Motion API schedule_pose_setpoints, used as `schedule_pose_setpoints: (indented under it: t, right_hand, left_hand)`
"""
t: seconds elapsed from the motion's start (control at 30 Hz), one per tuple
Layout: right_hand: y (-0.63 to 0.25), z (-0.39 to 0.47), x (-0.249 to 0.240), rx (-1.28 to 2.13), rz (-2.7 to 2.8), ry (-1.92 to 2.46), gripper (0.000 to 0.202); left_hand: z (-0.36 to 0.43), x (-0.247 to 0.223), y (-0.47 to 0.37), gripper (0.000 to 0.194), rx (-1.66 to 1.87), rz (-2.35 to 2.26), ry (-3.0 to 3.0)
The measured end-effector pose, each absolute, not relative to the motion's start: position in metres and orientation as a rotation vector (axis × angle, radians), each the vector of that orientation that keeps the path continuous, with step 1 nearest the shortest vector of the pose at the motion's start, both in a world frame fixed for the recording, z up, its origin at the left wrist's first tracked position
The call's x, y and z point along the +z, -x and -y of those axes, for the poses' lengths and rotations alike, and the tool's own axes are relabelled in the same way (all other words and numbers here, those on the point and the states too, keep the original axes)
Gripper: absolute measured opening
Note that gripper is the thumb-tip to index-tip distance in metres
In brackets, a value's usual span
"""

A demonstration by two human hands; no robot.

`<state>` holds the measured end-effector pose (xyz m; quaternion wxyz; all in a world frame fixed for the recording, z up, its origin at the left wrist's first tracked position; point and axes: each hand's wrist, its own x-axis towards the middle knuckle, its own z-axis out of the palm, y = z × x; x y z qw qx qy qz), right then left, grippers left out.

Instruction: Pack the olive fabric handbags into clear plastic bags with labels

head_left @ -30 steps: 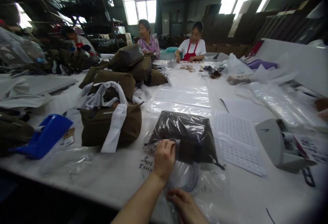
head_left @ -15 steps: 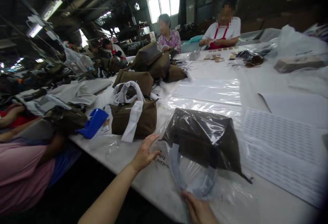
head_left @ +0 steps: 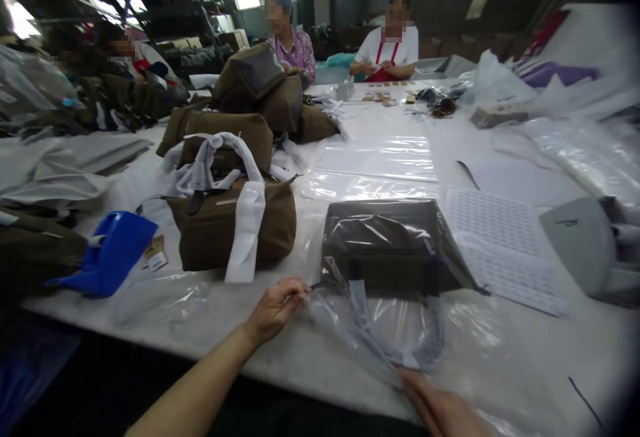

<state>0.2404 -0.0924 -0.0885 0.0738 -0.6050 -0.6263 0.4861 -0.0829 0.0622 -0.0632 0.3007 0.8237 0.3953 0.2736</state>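
A dark olive handbag [head_left: 380,243] lies in a clear plastic bag [head_left: 480,323] in front of me, its wrapped handle loop [head_left: 437,337] pointing towards me. My left hand [head_left: 277,307] is closed in a pinch on the plastic at the handbag's left corner, where a dark tip sticks out. My right hand [head_left: 443,403] is at the near edge of the plastic, just below the handle, fingers pressed together on the film; its fingertips are partly hidden. To the left stands another olive handbag [head_left: 210,237] with white-wrapped handles.
A blue tape dispenser [head_left: 115,250] and a cardboard tag [head_left: 156,253] lie on the left. More olive bags [head_left: 265,87] are piled behind. Flat plastic bags [head_left: 375,163], printed sheets [head_left: 500,243] and a grey device [head_left: 580,243] are on the table. Co-workers [head_left: 385,57] sit across.
My left hand, open and spread before, has closed on the plastic at the handbag's corner. My right hand has shifted right along the near edge. The view has turned right.
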Motion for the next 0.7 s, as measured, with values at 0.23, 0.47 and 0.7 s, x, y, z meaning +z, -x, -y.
schedule_pose_setpoints:
  t: [0.23,0.47,0.7]
  right_hand:
    - [-0.208,0.080,-0.100,1.925,0.997,1.648,0.055]
    - [-0.205,0.076,-0.116,2.065,0.691,1.599,0.052]
    - [-0.207,0.075,-0.108,2.115,0.809,1.618,0.044]
  left_hand:
    - [-0.102,-0.064,0.017,0.022,1.031,-1.068,-2.343]
    - [-0.113,-0.039,0.013,0.036,0.909,-0.772,-2.578]
    - [-0.101,-0.023,-0.001,0.021,0.762,-0.993,-2.312]
